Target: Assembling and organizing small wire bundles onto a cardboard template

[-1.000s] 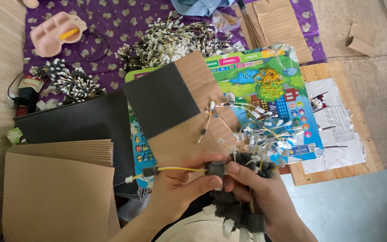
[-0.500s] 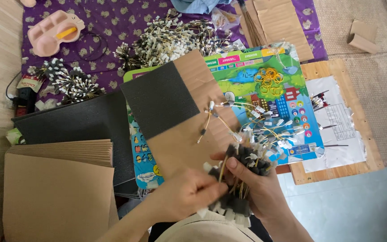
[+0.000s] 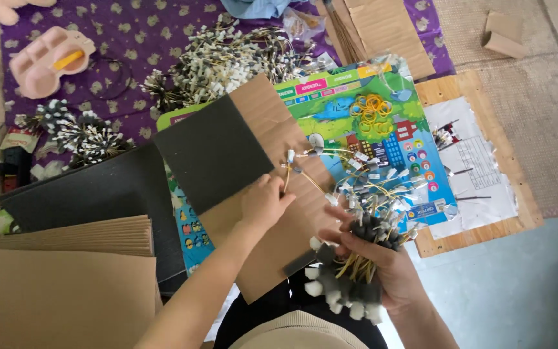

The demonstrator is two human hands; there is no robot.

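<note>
Everything here sits around the cardboard sheet (image 3: 279,194), the brown strip lying tilted across the middle with a black foam square (image 3: 211,152) stuck on its upper left part.

Left hand (image 3: 263,203) is down on that cardboard, just right of the foam's lower corner, fingers curled and pinching the end of a thin yellow wire (image 3: 305,176) that runs up and right off the sheet's edge.

Right hand (image 3: 379,265) is below and right of the cardboard, just off its lower corner, fingers wrapped tight around a bundle (image 3: 350,274) of yellow wires with black and grey-white foam plugs on the ends. The bundle sticks out both above and below the fist.

Loose wires (image 3: 369,187) lie in a messy pile just right of the cardboard, on top of a colourful poster (image 3: 369,110) that the cardboard partly covers.

Up behind the cardboard there's a big heap of finished pieces (image 3: 227,58) on a purple cloth (image 3: 117,39); a pink toy (image 3: 46,61) is far up-left of it. Left of the cardboard: black foam sheets (image 3: 92,194) and a stack of brown card (image 3: 72,284). A wooden board (image 3: 485,161) with paper is well off to the right.
</note>
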